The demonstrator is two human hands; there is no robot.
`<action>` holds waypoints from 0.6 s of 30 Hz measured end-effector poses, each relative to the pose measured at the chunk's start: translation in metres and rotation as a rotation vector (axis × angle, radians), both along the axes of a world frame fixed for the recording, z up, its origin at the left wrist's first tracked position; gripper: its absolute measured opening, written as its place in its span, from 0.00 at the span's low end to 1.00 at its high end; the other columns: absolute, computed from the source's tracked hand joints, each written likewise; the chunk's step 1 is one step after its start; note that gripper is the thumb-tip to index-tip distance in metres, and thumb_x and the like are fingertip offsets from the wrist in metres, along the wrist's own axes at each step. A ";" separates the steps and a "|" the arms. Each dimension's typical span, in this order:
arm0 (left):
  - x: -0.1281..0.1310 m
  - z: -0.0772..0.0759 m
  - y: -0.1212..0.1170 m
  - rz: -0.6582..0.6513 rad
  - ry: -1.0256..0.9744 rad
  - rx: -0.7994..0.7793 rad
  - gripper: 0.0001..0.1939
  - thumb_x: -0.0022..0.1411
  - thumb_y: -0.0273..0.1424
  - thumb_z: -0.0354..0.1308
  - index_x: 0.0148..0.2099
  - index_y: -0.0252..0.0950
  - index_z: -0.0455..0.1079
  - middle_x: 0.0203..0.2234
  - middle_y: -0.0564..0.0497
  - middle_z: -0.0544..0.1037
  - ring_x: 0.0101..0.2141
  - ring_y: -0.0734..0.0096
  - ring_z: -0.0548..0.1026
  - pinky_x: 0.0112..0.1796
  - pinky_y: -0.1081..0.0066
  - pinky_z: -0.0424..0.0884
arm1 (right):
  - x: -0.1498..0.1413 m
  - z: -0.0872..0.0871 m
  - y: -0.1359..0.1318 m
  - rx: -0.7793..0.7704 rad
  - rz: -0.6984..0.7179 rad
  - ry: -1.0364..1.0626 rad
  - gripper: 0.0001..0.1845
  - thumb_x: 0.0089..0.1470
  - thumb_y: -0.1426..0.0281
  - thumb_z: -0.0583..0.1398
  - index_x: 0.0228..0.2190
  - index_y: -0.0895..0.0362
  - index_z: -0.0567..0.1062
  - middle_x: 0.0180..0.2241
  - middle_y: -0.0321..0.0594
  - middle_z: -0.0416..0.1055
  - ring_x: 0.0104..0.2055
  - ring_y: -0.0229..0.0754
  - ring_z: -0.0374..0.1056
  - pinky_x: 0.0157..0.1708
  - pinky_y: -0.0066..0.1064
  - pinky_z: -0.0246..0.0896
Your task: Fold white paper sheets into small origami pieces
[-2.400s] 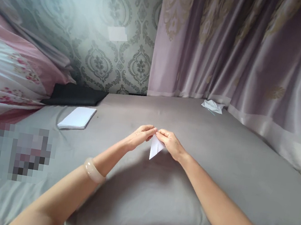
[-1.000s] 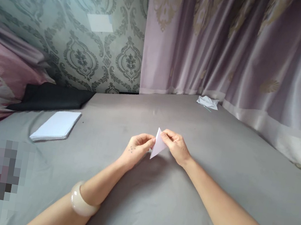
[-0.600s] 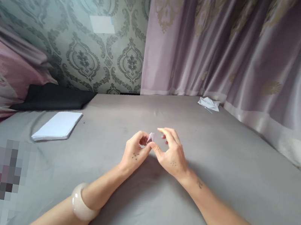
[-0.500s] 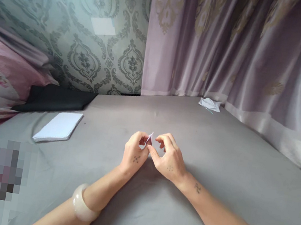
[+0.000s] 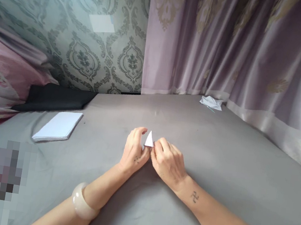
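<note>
The folded paper (image 5: 150, 139) was between the person's two hands, above the grey bed (image 5: 219, 150). The left hand (image 5: 133, 151) had its index finger and thumb visibly parted, with the thumb at the paper's lower edge and the index finger curled above it to the left, apart from the paper; whether its hidden fingers pressed on the paper could not be told. The right hand (image 5: 169, 161) was curled closed, its fingers drawn in and its thumb and fingertips meeting at the paper's lower right corner.

The paper lay just above the left thumb and just left of the right fingers. It was small, white and narrow, a pointed triangle standing tip upward, with a straight base.

A pale bangle (image 5: 83, 202) circled the left forearm, and dark marks showed on both hands and the right forearm. To the left, a stack of white sheets (image 5: 58, 126) lay on the bed, near a black cloth (image 5: 58, 99). White folded papers (image 5: 211, 102) lay at the far right, beside a thin pale green strip (image 5: 210, 109). Behind stood the patterned wall (image 5: 81, 58) and the mauve curtain (image 5: 200, 52).
</note>
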State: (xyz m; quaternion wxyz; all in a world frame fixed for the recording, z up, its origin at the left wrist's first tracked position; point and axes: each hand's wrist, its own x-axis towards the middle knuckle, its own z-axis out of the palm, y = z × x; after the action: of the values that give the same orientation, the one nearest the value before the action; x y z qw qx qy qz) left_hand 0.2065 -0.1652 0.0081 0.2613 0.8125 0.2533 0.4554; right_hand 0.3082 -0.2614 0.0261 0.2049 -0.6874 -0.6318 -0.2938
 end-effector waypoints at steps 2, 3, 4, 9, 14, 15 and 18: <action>-0.001 0.002 0.000 -0.071 0.015 -0.106 0.21 0.51 0.19 0.51 0.48 0.38 0.67 0.41 0.44 0.74 0.42 0.61 0.71 0.47 0.62 0.63 | -0.001 0.001 -0.001 -0.005 0.018 -0.030 0.12 0.60 0.75 0.52 0.25 0.57 0.69 0.25 0.39 0.66 0.25 0.38 0.62 0.28 0.33 0.50; -0.001 0.002 0.000 -0.095 0.020 -0.156 0.21 0.51 0.19 0.51 0.47 0.38 0.68 0.39 0.45 0.76 0.41 0.61 0.72 0.45 0.63 0.64 | -0.002 0.002 -0.001 -0.003 0.024 -0.038 0.12 0.60 0.75 0.52 0.25 0.57 0.69 0.25 0.39 0.66 0.26 0.39 0.62 0.28 0.33 0.50; -0.001 0.002 0.000 -0.106 0.021 -0.195 0.20 0.51 0.19 0.51 0.46 0.38 0.69 0.37 0.46 0.76 0.39 0.62 0.72 0.44 0.65 0.64 | -0.003 0.002 -0.002 -0.002 0.028 -0.044 0.12 0.60 0.75 0.52 0.25 0.57 0.69 0.25 0.39 0.66 0.26 0.39 0.62 0.28 0.33 0.50; -0.003 0.004 -0.002 -0.060 -0.032 -0.273 0.15 0.51 0.21 0.54 0.41 0.38 0.71 0.30 0.50 0.76 0.31 0.68 0.70 0.35 0.71 0.63 | -0.005 0.002 -0.002 -0.005 0.023 -0.040 0.10 0.58 0.76 0.54 0.25 0.57 0.68 0.25 0.39 0.67 0.26 0.39 0.62 0.28 0.33 0.50; -0.004 0.006 -0.006 -0.027 -0.125 -0.317 0.14 0.50 0.21 0.56 0.40 0.38 0.72 0.29 0.50 0.76 0.30 0.68 0.70 0.35 0.71 0.63 | -0.008 0.004 -0.004 0.029 -0.006 -0.032 0.12 0.58 0.76 0.53 0.24 0.57 0.68 0.24 0.38 0.66 0.24 0.38 0.60 0.28 0.34 0.49; -0.004 0.006 -0.007 -0.033 -0.144 -0.340 0.13 0.50 0.22 0.56 0.40 0.38 0.72 0.29 0.50 0.76 0.31 0.68 0.70 0.35 0.71 0.64 | -0.008 0.004 -0.005 0.037 -0.012 -0.026 0.12 0.59 0.76 0.52 0.24 0.57 0.68 0.24 0.38 0.65 0.24 0.38 0.59 0.27 0.34 0.49; -0.003 0.005 -0.007 -0.113 -0.209 -0.429 0.12 0.52 0.24 0.57 0.41 0.38 0.73 0.31 0.49 0.77 0.32 0.67 0.72 0.36 0.70 0.65 | -0.006 0.004 -0.007 0.018 -0.001 0.047 0.13 0.60 0.75 0.51 0.25 0.57 0.70 0.25 0.38 0.67 0.24 0.38 0.61 0.28 0.34 0.50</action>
State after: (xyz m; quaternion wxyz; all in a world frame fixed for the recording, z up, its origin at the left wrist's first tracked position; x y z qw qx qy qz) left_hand 0.2031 -0.1717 0.0135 0.4776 0.6998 0.2699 0.4576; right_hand 0.3018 -0.2688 0.0304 0.2258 -0.6925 -0.6238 -0.2835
